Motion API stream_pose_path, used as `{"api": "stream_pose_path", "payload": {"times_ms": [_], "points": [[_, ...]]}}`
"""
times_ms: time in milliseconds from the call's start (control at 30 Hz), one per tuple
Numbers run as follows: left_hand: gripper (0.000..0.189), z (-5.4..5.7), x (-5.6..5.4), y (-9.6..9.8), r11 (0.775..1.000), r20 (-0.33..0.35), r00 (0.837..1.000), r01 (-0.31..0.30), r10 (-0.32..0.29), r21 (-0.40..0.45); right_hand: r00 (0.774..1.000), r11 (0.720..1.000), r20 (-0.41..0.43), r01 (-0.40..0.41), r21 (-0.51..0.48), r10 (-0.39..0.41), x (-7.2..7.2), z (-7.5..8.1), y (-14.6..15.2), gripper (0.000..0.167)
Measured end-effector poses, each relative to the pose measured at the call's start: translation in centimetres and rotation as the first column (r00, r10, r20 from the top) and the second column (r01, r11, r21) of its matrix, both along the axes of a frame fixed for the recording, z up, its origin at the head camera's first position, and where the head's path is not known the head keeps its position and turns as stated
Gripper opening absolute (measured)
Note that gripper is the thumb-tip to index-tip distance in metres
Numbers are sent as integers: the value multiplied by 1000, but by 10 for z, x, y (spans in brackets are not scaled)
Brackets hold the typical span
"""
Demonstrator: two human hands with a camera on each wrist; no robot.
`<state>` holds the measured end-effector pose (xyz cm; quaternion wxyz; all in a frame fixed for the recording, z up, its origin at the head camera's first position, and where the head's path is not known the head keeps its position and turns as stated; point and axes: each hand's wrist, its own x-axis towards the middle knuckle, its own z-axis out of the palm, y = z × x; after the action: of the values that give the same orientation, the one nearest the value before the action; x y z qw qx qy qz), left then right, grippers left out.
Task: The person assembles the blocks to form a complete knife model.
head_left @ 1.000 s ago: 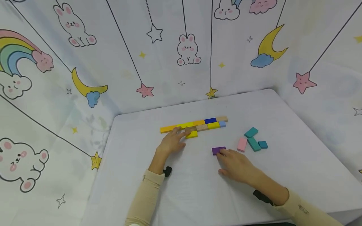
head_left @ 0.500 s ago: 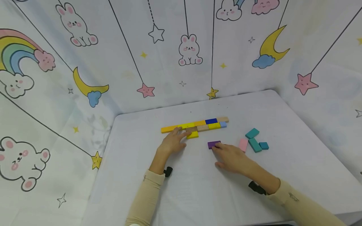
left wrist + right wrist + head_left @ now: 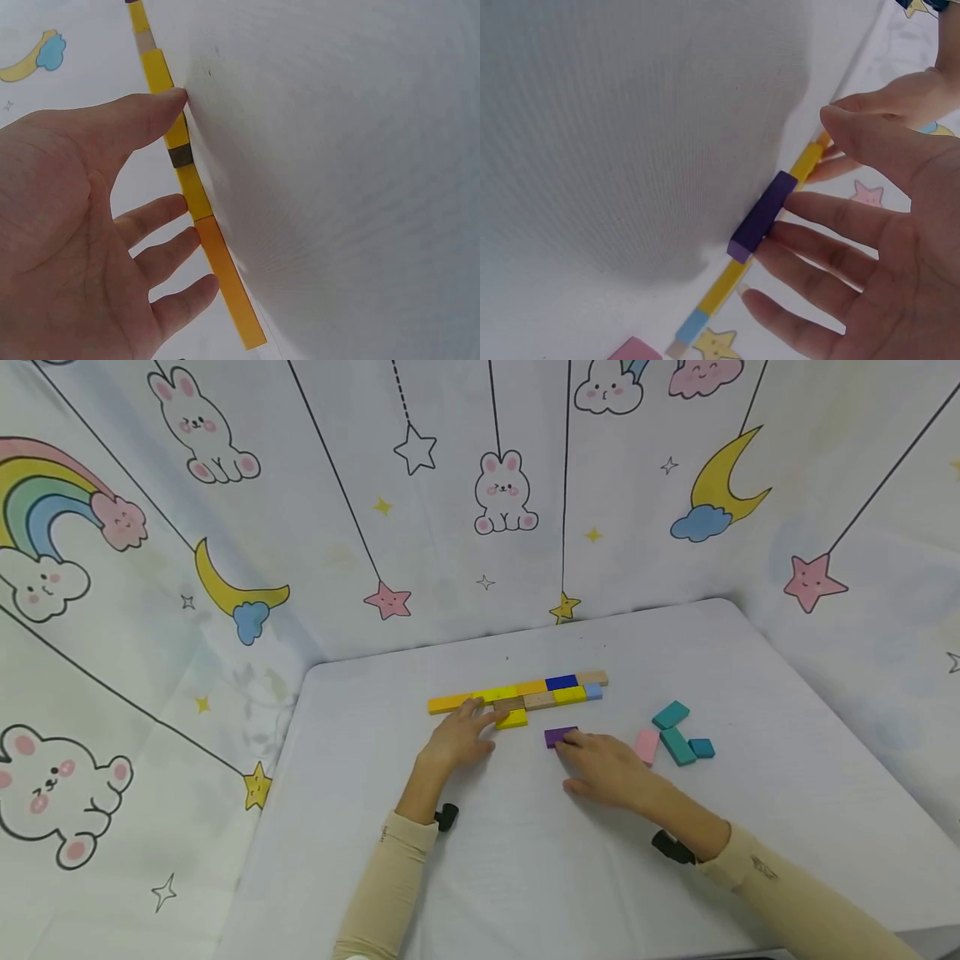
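Note:
Flat coloured blocks lie end to end in two rows near the table's middle. The back row has an orange block [image 3: 450, 702], yellow ones and a dark blue block [image 3: 561, 682]. A short yellow block [image 3: 512, 718] starts a third row in front. My left hand [image 3: 454, 737] rests at the rows' left part, its fingertips on the blocks and thumb apart. In the right wrist view, the relaxed, nearly straight fingers of my right hand [image 3: 609, 768] touch the side of a purple block [image 3: 763, 214], the thumb held off it. That block lies just right of the short yellow one.
To the right of my right hand lie a pink block [image 3: 647, 747], two teal blocks [image 3: 678, 746] and a small blue block [image 3: 701, 748]. A white cloth covers the table [image 3: 495, 877]. Behind it hangs a printed backdrop [image 3: 435, 535].
My right hand has slid the purple block left and away from me, toward the short yellow block. The left hand has stayed in place.

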<state>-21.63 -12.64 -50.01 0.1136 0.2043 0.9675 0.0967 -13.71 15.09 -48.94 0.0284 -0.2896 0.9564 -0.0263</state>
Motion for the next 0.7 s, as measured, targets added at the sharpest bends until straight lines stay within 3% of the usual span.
{"api": "stream_pose_path", "payload": {"times_ms": [700], "points": [[60,-1,1,-1,1000,-7,1000,0,0,-8,998,1000,52,29,0,-29,-25,0,-13,68]]}}
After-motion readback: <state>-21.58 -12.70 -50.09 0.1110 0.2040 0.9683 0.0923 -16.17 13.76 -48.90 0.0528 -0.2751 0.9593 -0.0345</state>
